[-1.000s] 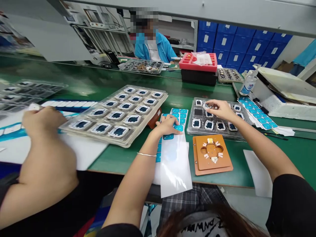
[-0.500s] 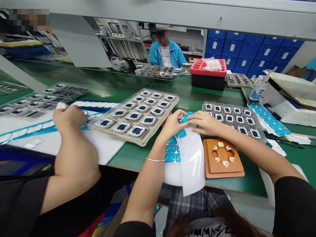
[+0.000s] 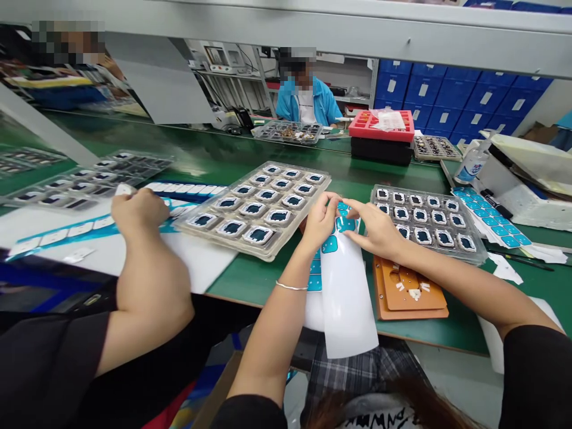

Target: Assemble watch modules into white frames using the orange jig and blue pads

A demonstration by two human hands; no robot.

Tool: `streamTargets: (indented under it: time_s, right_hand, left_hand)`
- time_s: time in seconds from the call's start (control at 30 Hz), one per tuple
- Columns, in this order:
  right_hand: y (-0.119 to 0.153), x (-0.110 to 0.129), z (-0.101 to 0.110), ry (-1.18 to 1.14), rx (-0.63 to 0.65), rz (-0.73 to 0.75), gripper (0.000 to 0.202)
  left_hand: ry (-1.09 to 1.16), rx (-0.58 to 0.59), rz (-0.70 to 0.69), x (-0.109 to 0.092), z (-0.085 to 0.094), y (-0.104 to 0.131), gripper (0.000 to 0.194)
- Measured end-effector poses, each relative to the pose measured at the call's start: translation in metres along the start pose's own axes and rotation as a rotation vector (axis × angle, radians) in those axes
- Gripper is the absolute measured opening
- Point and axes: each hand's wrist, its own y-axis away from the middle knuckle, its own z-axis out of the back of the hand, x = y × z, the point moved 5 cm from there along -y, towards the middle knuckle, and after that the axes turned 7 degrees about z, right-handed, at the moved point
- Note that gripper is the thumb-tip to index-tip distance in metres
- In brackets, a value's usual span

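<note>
A long white sheet of blue stickers hangs over the table's front edge, its lower part bare backing. My left hand is closed on the sheet's upper left edge, thumb on top. At the right edge my right hand grips the sheet, index finger and thumb at either end of a blue sticker. More blue stickers lie on a sheet beneath. To the right, partly under my right forearm, rests an orange fixture block with a cut-out and small white pieces.
A clear tray of white-framed dark parts stands to the left, a similar tray behind my right arm. A co-worker's hand is over blue-edged strips at far left. Right are a sticker sheet and a pump bottle.
My right hand has shifted right and its thumb and index finger have spread apart. The sheet's bare lower end has swung slightly right. The whole view has shifted a little.
</note>
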Motion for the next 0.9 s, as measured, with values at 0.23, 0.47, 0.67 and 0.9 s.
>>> streamTargets:
  time_s: [0.23, 0.47, 0.67, 0.9]
  right_hand:
    - [0.003, 0.003, -0.009, -0.18, -0.014, -0.19, 0.062]
    - [0.006, -0.008, -0.015, -0.465, -0.141, -0.408, 0.045]
    - [0.01, -0.034, 0.011, -0.569, -0.264, -0.566, 0.024]
    - [0.068, -0.009, 0.066, -0.641, -0.067, -0.696, 0.019]
  left_hand:
    - [-0.027, -0.053, -0.029, -0.005, -0.001, 0.003, 0.041]
    - [-0.128, -0.062, -0.028, 0.0, -0.002, 0.003, 0.04]
    - [-0.326, -0.022, -0.022, -0.003, -0.001, 0.006, 0.028]
    - [-0.657, 0.043, 0.075, 0.013, -0.004, -0.004, 0.025]
